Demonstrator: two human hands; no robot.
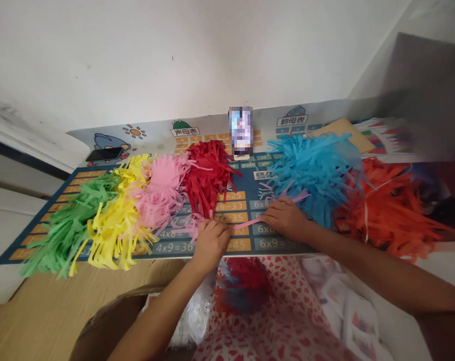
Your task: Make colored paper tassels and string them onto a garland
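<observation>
A narrow pink strip (pixel 248 222) runs between my two hands over the printed mat. My left hand (pixel 212 240) is closed on its left end, with pink fringe showing beside the fingers. My right hand (pixel 285 216) is closed on the other end, and pink-purple fringe sticks out above it. Behind my left hand lies a red fringed bundle (pixel 208 173). A light blue bundle (pixel 310 170) is just beyond my right hand. Pink (pixel 161 188), yellow (pixel 116 225) and green (pixel 74 215) bundles lie to the left.
An orange-red bundle (pixel 396 210) lies at the right, near a brown envelope (pixel 343 133) and printed packets. A lit phone (pixel 241 130) stands at the back; a dark phone (pixel 106 154) lies back left. Red and blue strips (pixel 246 286) rest on my lap.
</observation>
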